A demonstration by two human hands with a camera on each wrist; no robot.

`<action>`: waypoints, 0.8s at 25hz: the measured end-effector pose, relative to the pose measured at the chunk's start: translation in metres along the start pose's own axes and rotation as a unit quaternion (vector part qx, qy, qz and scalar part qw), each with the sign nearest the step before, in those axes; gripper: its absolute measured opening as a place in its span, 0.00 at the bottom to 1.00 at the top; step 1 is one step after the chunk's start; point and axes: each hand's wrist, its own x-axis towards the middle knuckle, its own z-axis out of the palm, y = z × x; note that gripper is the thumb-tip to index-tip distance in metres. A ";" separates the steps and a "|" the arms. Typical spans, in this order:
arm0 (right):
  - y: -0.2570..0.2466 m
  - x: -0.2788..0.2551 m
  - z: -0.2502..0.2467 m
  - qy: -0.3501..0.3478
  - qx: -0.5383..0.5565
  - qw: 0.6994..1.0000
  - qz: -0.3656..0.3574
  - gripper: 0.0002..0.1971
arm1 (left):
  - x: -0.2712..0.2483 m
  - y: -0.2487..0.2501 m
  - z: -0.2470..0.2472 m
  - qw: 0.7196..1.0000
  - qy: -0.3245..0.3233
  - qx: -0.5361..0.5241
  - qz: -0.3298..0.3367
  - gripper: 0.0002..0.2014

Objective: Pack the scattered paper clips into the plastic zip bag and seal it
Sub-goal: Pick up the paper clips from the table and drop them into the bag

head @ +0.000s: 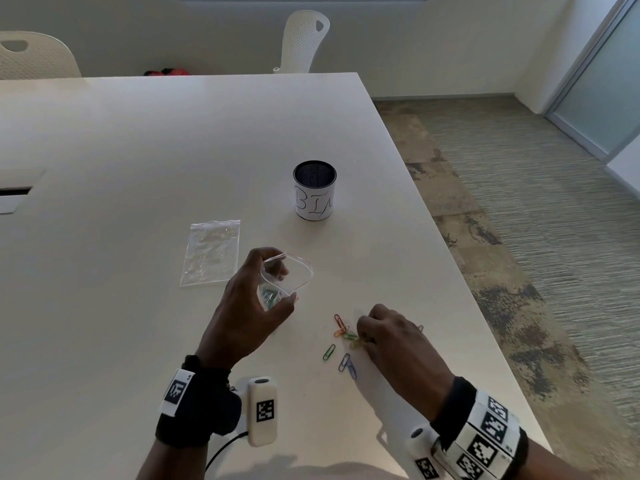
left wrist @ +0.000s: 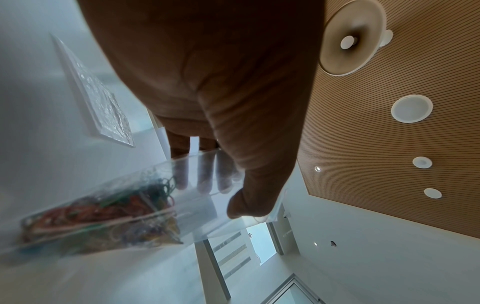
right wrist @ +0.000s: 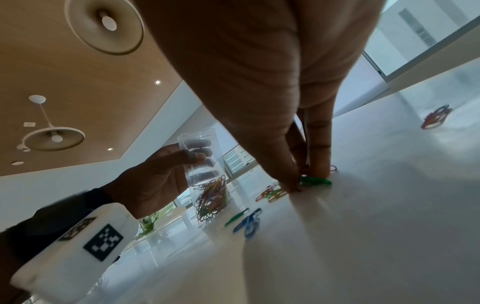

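The left hand (head: 249, 303) holds the open bag (head: 282, 282) of clips. Right fingers (right wrist: 293, 183) pinch a green clip (right wrist: 315, 181) on the counter (head: 138, 168). More clips (head: 343, 362) lie beside them. A cup (head: 315, 190) and spare bag (head: 211, 252) sit beyond.

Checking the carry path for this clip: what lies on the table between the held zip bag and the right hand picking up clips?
In the head view, only loose paper clips: a red one and a green one lie on bare table between the zip bag and right hand.

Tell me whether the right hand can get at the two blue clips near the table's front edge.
Probably yes. The blue clips lie bare on the table, beside the right hand, which is pinching a green clip. Nothing covers them; the left hand holds the zip bag aside.
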 end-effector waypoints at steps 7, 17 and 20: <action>0.025 0.015 -0.026 -0.038 0.136 0.987 0.070 0.05 | 0.000 -0.001 0.001 1.000 0.001 -0.004 -0.005 0.30; -0.054 0.058 -0.071 0.147 0.381 0.908 -0.092 0.04 | 0.002 -0.002 0.001 1.000 -0.001 0.001 -0.004 0.31; -0.073 0.078 -0.058 0.184 0.310 0.921 -0.144 0.03 | 0.002 0.001 0.000 1.000 -0.006 0.000 -0.014 0.31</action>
